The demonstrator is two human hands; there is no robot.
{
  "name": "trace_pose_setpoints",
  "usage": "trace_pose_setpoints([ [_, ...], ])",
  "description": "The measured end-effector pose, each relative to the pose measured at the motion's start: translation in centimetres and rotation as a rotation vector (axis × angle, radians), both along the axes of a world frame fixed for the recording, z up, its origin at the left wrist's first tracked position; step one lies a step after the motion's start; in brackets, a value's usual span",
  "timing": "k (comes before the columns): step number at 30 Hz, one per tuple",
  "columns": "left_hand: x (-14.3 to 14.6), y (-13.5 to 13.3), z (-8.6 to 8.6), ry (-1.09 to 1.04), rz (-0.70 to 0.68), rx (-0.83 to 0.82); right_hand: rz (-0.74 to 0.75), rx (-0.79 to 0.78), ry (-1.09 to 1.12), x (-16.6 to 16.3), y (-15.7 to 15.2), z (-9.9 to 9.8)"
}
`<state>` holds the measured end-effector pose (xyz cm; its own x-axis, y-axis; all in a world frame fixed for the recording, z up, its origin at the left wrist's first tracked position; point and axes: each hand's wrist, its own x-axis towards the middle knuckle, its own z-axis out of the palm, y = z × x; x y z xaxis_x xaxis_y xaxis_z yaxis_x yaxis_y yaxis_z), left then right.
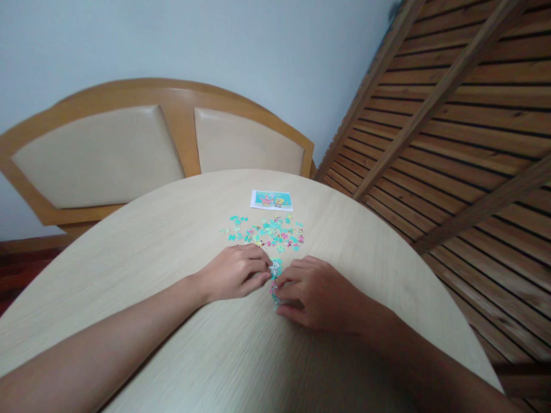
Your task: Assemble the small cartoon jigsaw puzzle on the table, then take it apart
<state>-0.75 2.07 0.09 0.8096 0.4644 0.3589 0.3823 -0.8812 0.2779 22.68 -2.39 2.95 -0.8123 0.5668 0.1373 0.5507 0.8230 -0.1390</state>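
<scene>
Between my hands on the table lies a small joined section of jigsaw puzzle pieces [276, 267], teal with a white figure; its near part shows pink bits and is partly covered by my fingers. My left hand [239, 269] rests palm down with its fingers curled together, the tips against the section's left edge. From the other side, my right hand [318, 292] bends its fingers and thumb around the near right part, gripping it at the edge. Just beyond, loose jigsaw pieces [271, 229] in teal, pink and yellow are scattered in a flat heap.
A folded picture sheet [272, 199] with cartoon figures on teal lies behind the loose pieces. The round wooden table [172, 229] has a curved far edge. A cushioned wooden bench back [176, 94] stands behind it, and a slatted wooden panel [451, 115] rises at the right.
</scene>
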Motion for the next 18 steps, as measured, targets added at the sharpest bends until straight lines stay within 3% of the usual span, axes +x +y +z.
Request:
trace_pose_setpoints([
  [8, 0.85, -0.47, -0.37, -0.006, 0.145, -0.078, -0.021, -0.017, -0.025, -0.35, -0.13, 0.15],
  [18, 1.02, -0.52, -0.35, -0.004, 0.158, -0.106, -0.043, -0.059, -0.039, -0.29, -0.22, 0.72],
])
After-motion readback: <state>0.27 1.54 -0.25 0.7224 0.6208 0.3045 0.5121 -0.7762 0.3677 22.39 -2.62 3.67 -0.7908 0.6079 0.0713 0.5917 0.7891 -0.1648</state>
